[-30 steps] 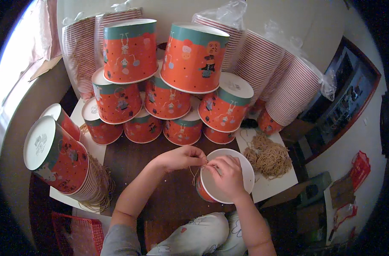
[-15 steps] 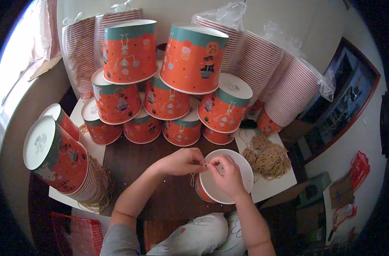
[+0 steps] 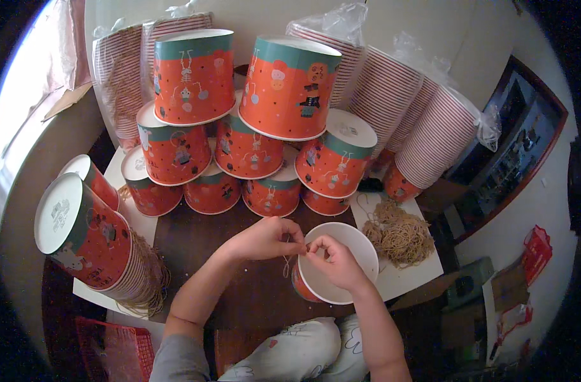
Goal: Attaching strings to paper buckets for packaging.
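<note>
Over the left part of a white-lined orange paper bucket that stands upright and open, my two hands meet fingertip to fingertip. My left hand is pinched closed on a thin cord, whose loop hangs below the fingers beside the bucket's rim. Also pinched closed, my right hand holds a small part of the cord against the left fingertips; the exact bit between them is mostly hidden by the fingers. A tangled heap of tan cords lies right of the bucket.
Upside-down orange buckets form a pyramid behind my hands. Tall bagged stacks of nested buckets lean at the back. At left, a tilted stack of nested buckets has cords dangling from it. A red mesh basket sits lower left.
Both hands have shifted very slightly, with the fingertips still together at the cord. The hanging loop shows a little more openly below my left hand.
</note>
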The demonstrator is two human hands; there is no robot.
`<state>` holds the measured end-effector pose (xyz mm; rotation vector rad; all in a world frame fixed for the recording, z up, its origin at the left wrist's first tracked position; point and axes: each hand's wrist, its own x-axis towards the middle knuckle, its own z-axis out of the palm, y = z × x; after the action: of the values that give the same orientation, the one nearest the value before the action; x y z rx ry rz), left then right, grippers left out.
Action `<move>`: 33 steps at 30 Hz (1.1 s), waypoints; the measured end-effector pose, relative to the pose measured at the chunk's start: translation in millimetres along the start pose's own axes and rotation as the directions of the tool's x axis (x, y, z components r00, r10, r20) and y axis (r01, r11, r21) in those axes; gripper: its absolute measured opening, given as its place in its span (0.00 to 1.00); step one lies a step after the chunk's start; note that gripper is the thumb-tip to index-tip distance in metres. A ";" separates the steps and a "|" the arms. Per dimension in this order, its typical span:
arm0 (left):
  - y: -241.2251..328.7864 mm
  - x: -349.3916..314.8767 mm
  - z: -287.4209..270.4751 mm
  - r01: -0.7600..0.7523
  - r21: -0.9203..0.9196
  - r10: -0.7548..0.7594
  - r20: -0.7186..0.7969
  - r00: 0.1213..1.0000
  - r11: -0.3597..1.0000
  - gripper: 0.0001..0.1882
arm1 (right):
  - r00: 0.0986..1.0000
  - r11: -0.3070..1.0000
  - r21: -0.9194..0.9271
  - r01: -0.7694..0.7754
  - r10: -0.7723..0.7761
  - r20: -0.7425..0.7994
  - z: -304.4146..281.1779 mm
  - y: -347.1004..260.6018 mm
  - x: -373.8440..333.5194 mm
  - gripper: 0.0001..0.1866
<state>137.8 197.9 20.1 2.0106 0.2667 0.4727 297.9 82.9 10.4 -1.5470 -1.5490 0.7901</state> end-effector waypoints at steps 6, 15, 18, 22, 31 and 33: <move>-3.8 0.6 -0.4 0.029 -0.095 -0.024 0.050 0.998 0.995 0.07 | 0.997 0.997 -0.051 0.053 -0.055 -0.050 1.0 2.8 0.3 0.05; -11.5 1.7 1.1 0.059 -0.158 -0.051 0.057 0.997 0.986 0.07 | 0.998 0.998 -0.049 0.029 -0.032 -0.061 0.6 -4.4 0.4 0.05; -12.6 3.1 2.6 0.073 -0.237 -0.053 0.089 0.995 0.969 0.07 | 0.995 0.998 -0.038 0.048 -0.052 -0.087 0.7 -1.0 0.7 0.04; -12.2 3.3 3.7 0.091 -0.324 -0.057 0.114 0.992 0.942 0.07 | 0.998 1.000 -0.021 0.020 -0.021 -0.054 -0.9 -3.5 0.1 0.03; -13.2 4.0 4.9 0.113 -0.301 -0.081 0.119 0.990 0.947 0.07 | 0.999 0.997 0.070 -0.015 0.017 -0.027 -0.2 -0.2 0.0 0.03; -13.3 4.4 5.8 0.086 -0.269 -0.064 0.093 0.994 0.959 0.08 | 0.999 0.997 0.076 -0.017 0.019 -0.027 0.1 1.6 0.2 0.03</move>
<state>144.5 201.1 6.9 1.7393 0.2130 0.3555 298.7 83.2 9.0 -1.5121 -1.4701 0.8246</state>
